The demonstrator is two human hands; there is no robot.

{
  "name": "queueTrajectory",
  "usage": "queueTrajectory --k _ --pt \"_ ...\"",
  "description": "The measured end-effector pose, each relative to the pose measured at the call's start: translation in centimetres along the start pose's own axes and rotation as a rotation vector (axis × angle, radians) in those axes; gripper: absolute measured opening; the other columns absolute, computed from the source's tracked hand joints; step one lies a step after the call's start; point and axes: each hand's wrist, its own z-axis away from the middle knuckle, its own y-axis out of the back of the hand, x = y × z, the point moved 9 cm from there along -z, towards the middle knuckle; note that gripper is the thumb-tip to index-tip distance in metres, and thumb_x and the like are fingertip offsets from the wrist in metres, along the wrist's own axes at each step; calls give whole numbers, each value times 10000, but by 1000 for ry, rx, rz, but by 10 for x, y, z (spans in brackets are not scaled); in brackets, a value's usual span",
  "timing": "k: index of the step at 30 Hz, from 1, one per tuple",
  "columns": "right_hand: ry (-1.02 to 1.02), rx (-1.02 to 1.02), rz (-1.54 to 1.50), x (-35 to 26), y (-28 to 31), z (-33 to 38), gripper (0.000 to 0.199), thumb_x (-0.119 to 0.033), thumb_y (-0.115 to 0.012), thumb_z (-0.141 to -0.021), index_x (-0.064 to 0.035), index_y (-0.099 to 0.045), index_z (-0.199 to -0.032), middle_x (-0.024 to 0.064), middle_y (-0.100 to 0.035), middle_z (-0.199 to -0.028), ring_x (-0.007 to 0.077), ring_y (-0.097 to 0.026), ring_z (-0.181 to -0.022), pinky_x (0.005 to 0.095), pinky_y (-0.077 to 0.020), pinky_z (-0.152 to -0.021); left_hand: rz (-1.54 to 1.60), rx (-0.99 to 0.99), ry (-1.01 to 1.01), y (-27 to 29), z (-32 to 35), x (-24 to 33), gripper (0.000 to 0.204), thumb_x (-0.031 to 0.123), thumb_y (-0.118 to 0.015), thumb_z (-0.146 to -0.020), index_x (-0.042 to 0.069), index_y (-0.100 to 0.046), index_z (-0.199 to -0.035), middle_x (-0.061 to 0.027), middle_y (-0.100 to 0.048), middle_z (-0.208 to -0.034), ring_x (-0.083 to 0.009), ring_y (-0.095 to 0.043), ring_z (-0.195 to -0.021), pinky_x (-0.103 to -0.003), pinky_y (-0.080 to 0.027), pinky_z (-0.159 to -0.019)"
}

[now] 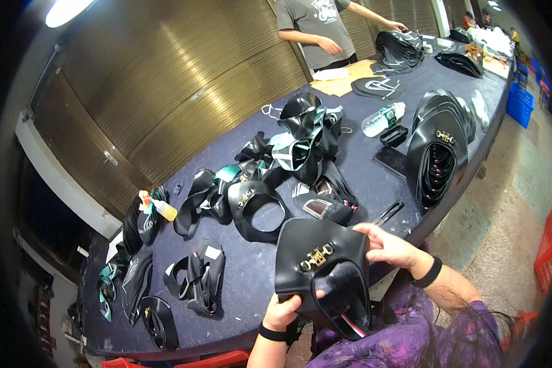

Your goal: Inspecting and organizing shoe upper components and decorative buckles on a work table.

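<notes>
A black shoe upper [303, 242] with a gold buckle ornament is held up in front of me at the table's near edge. My left hand [281, 313] grips its lower left edge, thumb on the outer face. At the upper right edge, my right hand [389, 246] pinches it, fingers closed. A striped red, white and blue tab shows inside its opening. Just beyond lie another buckled upper [244, 214] and a dark piece with mesh-like panels [325, 205]. A cutter-like tool [389, 213] rests close to my right hand.
Nested buckled uppers [420, 165] stand at the right, beside a phone [391, 161], a small black case [393, 136] and a water bottle [383, 119]. Loose uppers [300, 144] are heaped mid-table. A spray bottle [164, 209] stands left. Across the table, another person [318, 37] touches stacked black pieces [400, 50].
</notes>
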Motion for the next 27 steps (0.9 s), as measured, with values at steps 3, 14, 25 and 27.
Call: queueTrajectory --k 3,14,25,27 --pt "-121 -134 -67 17 -16 1 767 -138 -722 -704 -30 -289 -1328 50 -473 -1224 142 -439 -1117 323 -328 -978 -22 -11 55 -4 4 1 536 180 -616 -803 -60 -395 -1228 -204 -537 -1122 -328 -552 -1023 -415 -417 -906" --pt "-107 -113 3 3 -3 15 523 -67 -626 -779 18 -421 -1253 64 -520 -1194 135 -470 -1071 279 -345 -951 -87 103 142 -14 -2 4 440 166 -557 -844 -61 -411 -1192 -224 -565 -1082 -287 -556 -1019 -371 -432 -890" --pt "30 32 -212 2 8 19 474 -105 -597 -809 38 -422 -1226 129 -567 -1093 222 -573 -959 328 -441 -861 -29 286 69 4 -9 -2 539 121 -650 -754 -53 -405 -1201 -153 -550 -1117 -246 -546 -1006 -341 -419 -889" --pt "-21 20 -419 12 8 17 517 -155 -553 -847 40 -332 -1272 169 -554 -1069 288 -608 -882 378 -499 -795 10 238 38 3 -11 0 474 52 -619 -777 -24 -433 -1205 -97 -539 -1128 -198 -528 -1011 -333 -414 -892"
